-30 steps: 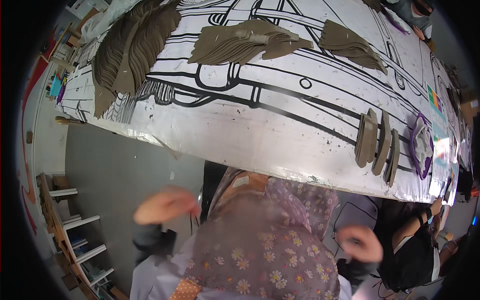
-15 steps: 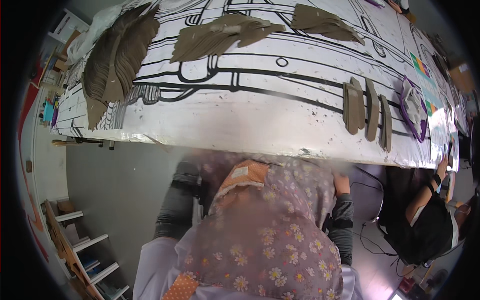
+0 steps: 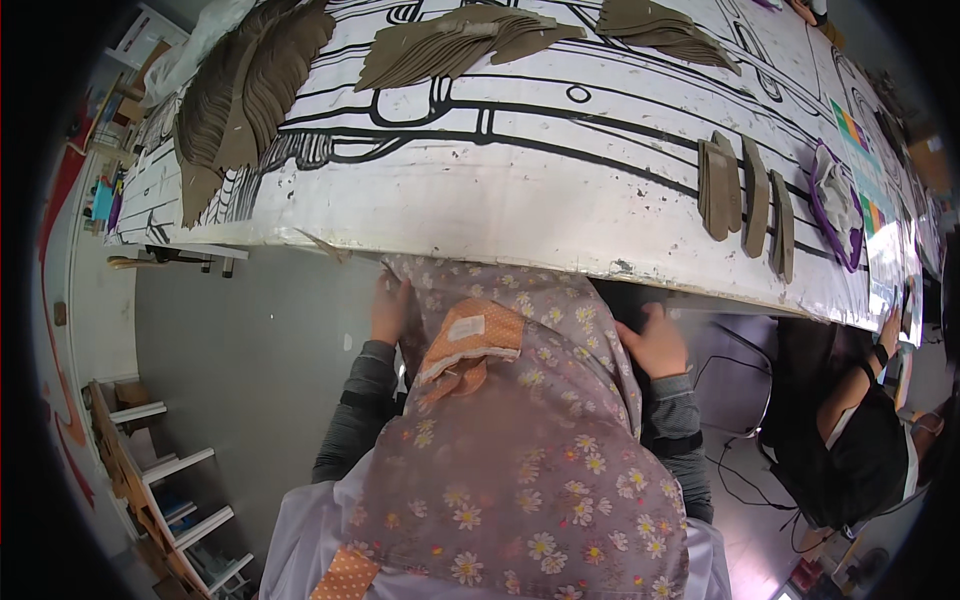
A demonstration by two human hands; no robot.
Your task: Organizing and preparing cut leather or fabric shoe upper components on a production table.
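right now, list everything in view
table: one, white, black-lined, top
large fanned pile: one, brown, table's left
smaller fanned piles: at least two, brown, table's far side
narrow strips: several, brown, table's right
purple-rimmed bundle: one, white, beside strips
printed sheets: count unclear, multicoloured, table's right end
plastic bag: one, whitish, upper left
rack: one, white and brown, lower left
coworker: at least one, black clothing, right
apron: one, floral grey, lower centre
left hand: one, bare, apron's left edge
right hand: one, bare, apron's right edge
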